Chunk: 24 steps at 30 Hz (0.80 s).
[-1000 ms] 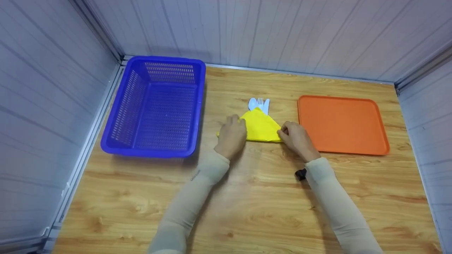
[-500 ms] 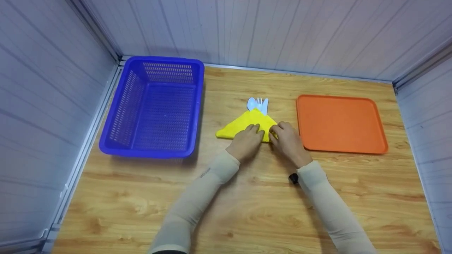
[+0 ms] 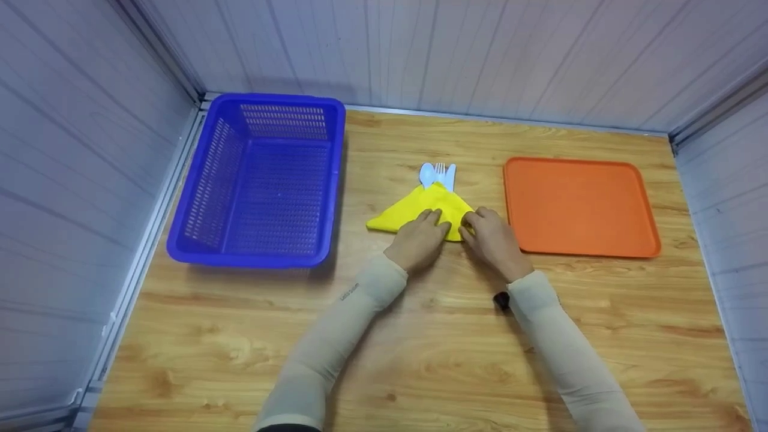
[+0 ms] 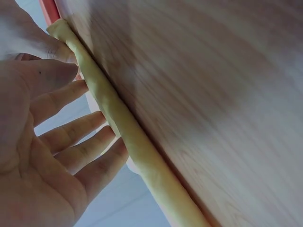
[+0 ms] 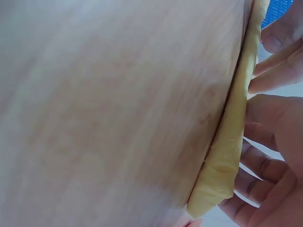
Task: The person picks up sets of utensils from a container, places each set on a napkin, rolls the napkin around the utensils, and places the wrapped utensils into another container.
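A yellow napkin (image 3: 400, 213), folded into a triangle, lies at the middle of the table in the head view. From under its top point stick out the heads of a pale spoon (image 3: 426, 174), fork (image 3: 440, 172) and knife (image 3: 450, 176); their handles are covered. My left hand (image 3: 418, 241) rests on the napkin's middle with fairly straight fingers, also seen spread in the left wrist view. Beside it, my right hand (image 3: 493, 241) pinches the napkin near its right end, thumb and forefinger close together. That hand partly hides the right corner.
A blue perforated basket (image 3: 332, 180) stands at the left, near the back wall. An orange tray (image 3: 582, 207) lies flat just right of my right hand. Pale panel walls (image 3: 480, 60) enclose the table (image 3: 432, 360) at the back and sides.
My left hand has shifted from the napkin's left corner to its middle, uncovering that corner. The right hand has moved slightly left, and the right corner is drawn inward.
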{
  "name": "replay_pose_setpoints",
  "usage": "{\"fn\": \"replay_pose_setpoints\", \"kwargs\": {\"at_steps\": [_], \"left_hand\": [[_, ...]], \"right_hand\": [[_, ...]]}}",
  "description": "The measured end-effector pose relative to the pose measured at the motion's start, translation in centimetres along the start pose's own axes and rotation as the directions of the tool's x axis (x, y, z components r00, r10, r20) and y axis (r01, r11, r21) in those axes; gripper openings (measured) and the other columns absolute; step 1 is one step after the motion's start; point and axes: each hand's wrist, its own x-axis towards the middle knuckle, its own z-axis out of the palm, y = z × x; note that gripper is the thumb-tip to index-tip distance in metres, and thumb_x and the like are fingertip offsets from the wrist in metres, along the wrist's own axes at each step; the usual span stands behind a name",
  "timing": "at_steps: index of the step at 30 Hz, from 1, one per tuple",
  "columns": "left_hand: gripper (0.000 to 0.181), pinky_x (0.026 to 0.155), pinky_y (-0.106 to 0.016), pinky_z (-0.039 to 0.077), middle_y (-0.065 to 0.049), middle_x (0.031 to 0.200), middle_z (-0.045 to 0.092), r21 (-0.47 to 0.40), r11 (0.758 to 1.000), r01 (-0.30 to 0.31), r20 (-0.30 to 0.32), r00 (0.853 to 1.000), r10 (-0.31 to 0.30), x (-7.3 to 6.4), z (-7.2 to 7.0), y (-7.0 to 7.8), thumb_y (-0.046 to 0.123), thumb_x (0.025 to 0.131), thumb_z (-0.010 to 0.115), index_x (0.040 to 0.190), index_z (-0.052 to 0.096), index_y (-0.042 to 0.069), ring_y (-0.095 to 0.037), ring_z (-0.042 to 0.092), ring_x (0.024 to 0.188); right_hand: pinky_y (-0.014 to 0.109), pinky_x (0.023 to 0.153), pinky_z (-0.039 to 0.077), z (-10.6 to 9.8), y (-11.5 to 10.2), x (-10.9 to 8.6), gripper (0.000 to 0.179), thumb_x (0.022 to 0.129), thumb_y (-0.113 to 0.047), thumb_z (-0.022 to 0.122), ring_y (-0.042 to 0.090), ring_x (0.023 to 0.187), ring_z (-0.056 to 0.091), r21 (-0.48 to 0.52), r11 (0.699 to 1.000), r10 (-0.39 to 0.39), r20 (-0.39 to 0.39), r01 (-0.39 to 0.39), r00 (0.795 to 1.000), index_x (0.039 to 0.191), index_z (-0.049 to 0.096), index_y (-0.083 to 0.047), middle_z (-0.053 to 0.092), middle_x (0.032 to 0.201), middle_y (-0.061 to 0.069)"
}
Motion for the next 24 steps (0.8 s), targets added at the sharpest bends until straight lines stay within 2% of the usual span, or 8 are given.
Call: {"fn": "replay_pose_setpoints", "kwargs": {"at_steps": [5,9,13,16,19,22,24], "left_hand": [[0.037,0.104,-0.045,0.045,-0.016,0.150,0.045,-0.014,1.000,0.003,0.011,1.000,-0.003,0.0,-0.1,0.0,0.015,0.108,0.043,0.141,0.057,0.012,-0.032,0.041,0.138],[0.036,0.103,-0.045,0.046,-0.016,0.149,0.045,-0.027,1.000,-0.004,-0.001,1.000,0.004,-0.1,-0.1,0.0,0.015,0.107,0.044,0.140,0.058,0.012,-0.032,0.041,0.138],[0.036,0.103,-0.045,0.046,-0.017,0.150,0.045,-0.031,0.999,-0.006,-0.004,1.000,0.006,0.0,-0.1,-0.1,0.015,0.106,0.045,0.139,0.059,0.012,-0.032,0.041,0.138],[0.036,0.103,-0.045,0.046,-0.017,0.150,0.045,-0.033,0.999,-0.003,-0.006,1.000,0.003,0.0,-0.1,-0.1,0.015,0.106,0.045,0.140,0.059,0.011,-0.033,0.041,0.138],[0.036,0.102,-0.046,0.047,-0.018,0.149,0.045,-0.036,0.999,-0.006,-0.014,1.000,0.006,0.0,-0.1,0.0,0.015,0.106,0.045,0.139,0.059,0.011,-0.033,0.042,0.137],[0.034,0.100,-0.045,0.049,-0.018,0.147,0.047,-0.019,1.000,-0.015,-0.024,1.000,0.015,-0.1,-0.2,0.1,0.014,0.105,0.045,0.136,0.060,0.010,-0.033,0.044,0.136],[0.033,0.099,-0.045,0.050,-0.018,0.146,0.047,-0.006,1.000,-0.019,-0.029,0.999,0.019,-0.2,-0.2,0.1,0.013,0.105,0.046,0.135,0.061,0.010,-0.033,0.045,0.135]], "right_hand": [[0.046,0.072,0.052,-0.3,-0.2,0.4,0.021,0.095,-0.023,0.071,0.032,0.085,0.059,-0.025,0.998,0.064,0.043,-0.063,0.997,0.104,0.068,-0.003,0.059,0.094,0.013],[0.049,0.078,0.052,-0.5,0.0,0.6,0.040,0.093,-0.027,0.074,0.036,0.094,0.057,-0.020,0.991,0.134,0.068,-0.133,0.989,0.119,0.063,0.000,0.057,0.107,0.019],[0.050,0.087,0.049,-1.1,0.3,1.1,0.057,0.092,-0.034,0.073,0.038,0.102,0.054,-0.010,0.977,0.214,0.144,-0.215,0.966,0.130,0.055,0.005,0.054,0.116,0.023],[0.050,0.088,0.047,-1.6,0.5,1.6,0.059,0.092,-0.036,0.073,0.037,0.101,0.054,0.022,0.960,0.267,0.211,-0.278,0.940,0.129,0.055,0.006,0.055,0.115,0.023],[0.047,0.083,0.046,-1.9,0.7,2.1,0.054,0.090,-0.034,0.074,0.033,0.095,0.051,0.083,0.934,0.315,0.273,-0.348,0.909,0.124,0.057,0.004,0.053,0.112,0.020],[0.042,0.078,0.042,-2.1,0.9,2.4,0.046,0.088,-0.031,0.076,0.029,0.091,0.046,0.124,0.917,0.329,0.303,-0.379,0.895,0.114,0.060,0.002,0.051,0.107,0.016],[0.039,0.076,0.040,-2.1,0.9,2.5,0.041,0.087,-0.030,0.076,0.028,0.089,0.044,0.142,0.914,0.325,0.307,-0.380,0.894,0.109,0.060,0.002,0.050,0.104,0.015]]}}
